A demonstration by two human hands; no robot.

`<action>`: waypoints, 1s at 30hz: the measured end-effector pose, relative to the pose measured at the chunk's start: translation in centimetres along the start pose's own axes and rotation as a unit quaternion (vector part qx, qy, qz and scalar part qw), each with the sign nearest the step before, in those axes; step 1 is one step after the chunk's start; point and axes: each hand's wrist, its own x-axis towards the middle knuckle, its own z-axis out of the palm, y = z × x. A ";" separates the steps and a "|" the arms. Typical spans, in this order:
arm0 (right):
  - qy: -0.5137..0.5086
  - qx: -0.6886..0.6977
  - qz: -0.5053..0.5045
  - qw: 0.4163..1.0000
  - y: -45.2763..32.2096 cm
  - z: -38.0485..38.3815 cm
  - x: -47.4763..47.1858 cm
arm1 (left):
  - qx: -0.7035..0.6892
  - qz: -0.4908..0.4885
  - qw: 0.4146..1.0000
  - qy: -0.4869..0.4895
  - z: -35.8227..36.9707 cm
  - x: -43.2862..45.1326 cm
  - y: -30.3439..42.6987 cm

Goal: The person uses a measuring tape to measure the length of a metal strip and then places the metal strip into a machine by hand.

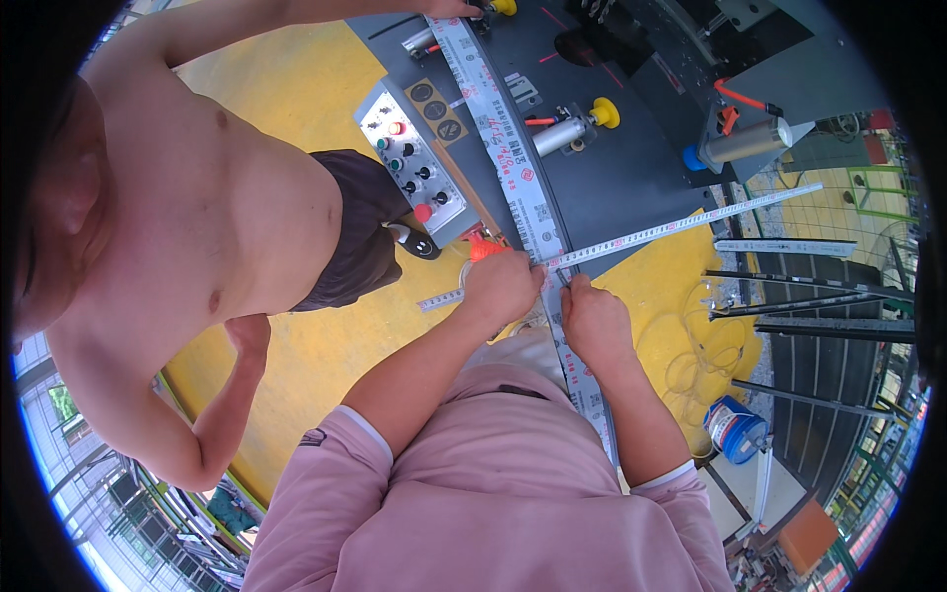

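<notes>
My left hand [503, 290] is closed around a long white measuring rule [666, 228], which crosses a long profile [510, 163] wrapped in printed protective film. One end of the rule sticks out left of the hand; the other reaches far to the right. Just right of the profile is my right hand [598, 320], its fingers closed on a small thin tool whose kind I cannot tell, tip at the profile's edge. The profile runs over the dark machine table [636, 200] down past my waist. Red handwriting shows on its film.
A shirtless co-worker [214, 200] stands at the left, one hand at the profile's far end. Near them is a control panel [410, 159] with buttons. Clamp cylinders [558, 137] sit on the table. Metal profiles [828, 325] and a blue bucket [736, 429] are at the right.
</notes>
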 end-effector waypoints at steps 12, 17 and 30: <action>0.001 0.043 0.009 0.999 0.6 0.1 0.3 | 0.000 0.008 1.000 0.004 0.0 0.0 -0.1; -0.002 0.047 0.007 0.999 0.7 0.2 0.1 | 0.004 0.008 1.000 -0.001 0.0 0.0 -0.1; -0.004 0.041 0.005 0.999 0.4 -0.1 0.4 | 0.007 0.005 1.000 -0.003 -0.2 0.2 0.1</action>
